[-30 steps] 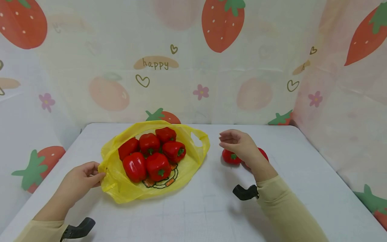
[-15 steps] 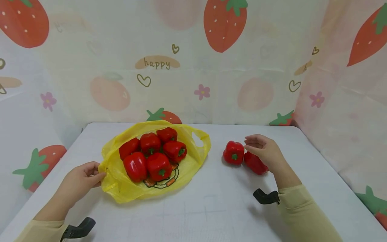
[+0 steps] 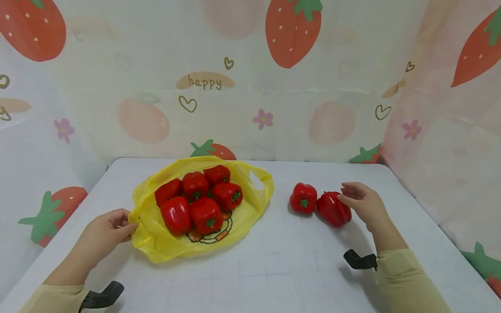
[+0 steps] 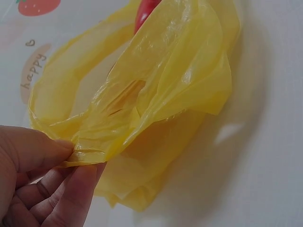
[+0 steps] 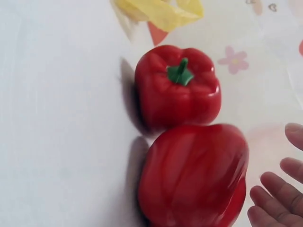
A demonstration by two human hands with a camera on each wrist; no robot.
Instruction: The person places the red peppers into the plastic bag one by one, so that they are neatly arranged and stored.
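A yellow plastic bag (image 3: 242, 226) lies on its side with its mouth toward me, several red bell peppers (image 3: 206, 215) inside. My left hand (image 3: 103, 234) pinches the bag's left edge between thumb and fingers, plain in the left wrist view, where the bag's edge (image 4: 90, 156) is bunched. To the right of the bag, two more peppers lie side by side: one pepper (image 3: 303, 198) with its green stem facing me, and another pepper (image 3: 334, 209) tilted over. Just right of the tilted one, my right hand (image 3: 364, 204) hovers with loosely extended fingers, holding nothing.
A white cloth covers the table (image 3: 274, 278). Behind it hangs a strawberry-printed curtain (image 3: 242, 91), with matching fabric at both sides. A black wrist mount (image 3: 102, 295) sits on the left sleeve and another mount (image 3: 360, 260) on the right.
My right hand has moved rightward from above the two loose peppers to beside the tilted one, bringing both into view. The left hand still holds the bag's edge.
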